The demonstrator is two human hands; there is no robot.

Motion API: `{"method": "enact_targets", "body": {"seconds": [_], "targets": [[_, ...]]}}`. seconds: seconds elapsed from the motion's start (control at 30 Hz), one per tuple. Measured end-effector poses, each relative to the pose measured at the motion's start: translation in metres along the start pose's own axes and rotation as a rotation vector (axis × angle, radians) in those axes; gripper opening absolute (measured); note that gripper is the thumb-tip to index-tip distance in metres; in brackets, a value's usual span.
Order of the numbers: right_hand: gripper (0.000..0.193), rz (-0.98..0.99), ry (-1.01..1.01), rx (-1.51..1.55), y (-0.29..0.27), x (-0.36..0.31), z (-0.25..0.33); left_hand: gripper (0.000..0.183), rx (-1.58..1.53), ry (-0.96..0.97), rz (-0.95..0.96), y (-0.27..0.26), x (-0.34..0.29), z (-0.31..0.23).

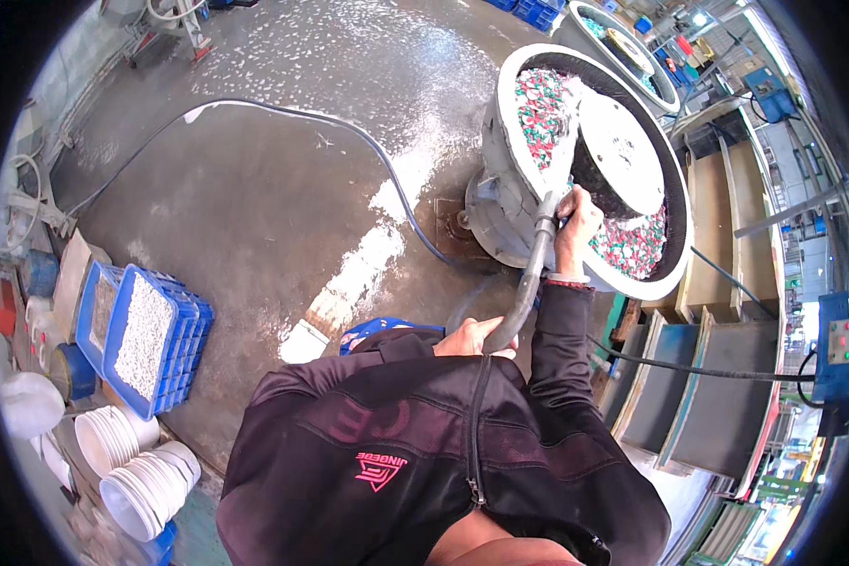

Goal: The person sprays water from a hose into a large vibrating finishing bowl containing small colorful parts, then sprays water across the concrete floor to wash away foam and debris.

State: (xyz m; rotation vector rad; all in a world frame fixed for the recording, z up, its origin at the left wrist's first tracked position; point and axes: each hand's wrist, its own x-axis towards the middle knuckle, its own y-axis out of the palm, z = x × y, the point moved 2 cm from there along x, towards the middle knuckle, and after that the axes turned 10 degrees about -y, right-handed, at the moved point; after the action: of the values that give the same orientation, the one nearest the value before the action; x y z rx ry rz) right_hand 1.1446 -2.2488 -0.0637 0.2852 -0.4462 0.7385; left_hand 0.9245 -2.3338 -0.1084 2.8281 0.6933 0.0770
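Both grips (575,222) (472,335) around hose (528,288).

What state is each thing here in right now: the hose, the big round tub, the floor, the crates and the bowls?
Hose: held by both hands, nozzle aimed into the tub.
Left hand: gripping the hose low down.
Right hand: gripping the hose near the nozzle.
Round tub: open, holding red, green and white pieces.
Floor: wet.
Blue crates: filled with pale bits.
White bowls: stacked.
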Motion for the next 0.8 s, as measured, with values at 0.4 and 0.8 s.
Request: {"method": "enact_targets", "body": {"seconds": [0.4,0.8], "targets": [[0.032,-0.077,0.028,0.097,-0.008,-0.015,-0.008,0.020,0.011,-0.017,0.038,-0.002,-0.007,0.009],[0.033,-0.012,-0.015,0.031,0.013,-0.010,-0.006,0.021,0.050,-0.040,0.057,-0.016,-0.005,0.007]]}}
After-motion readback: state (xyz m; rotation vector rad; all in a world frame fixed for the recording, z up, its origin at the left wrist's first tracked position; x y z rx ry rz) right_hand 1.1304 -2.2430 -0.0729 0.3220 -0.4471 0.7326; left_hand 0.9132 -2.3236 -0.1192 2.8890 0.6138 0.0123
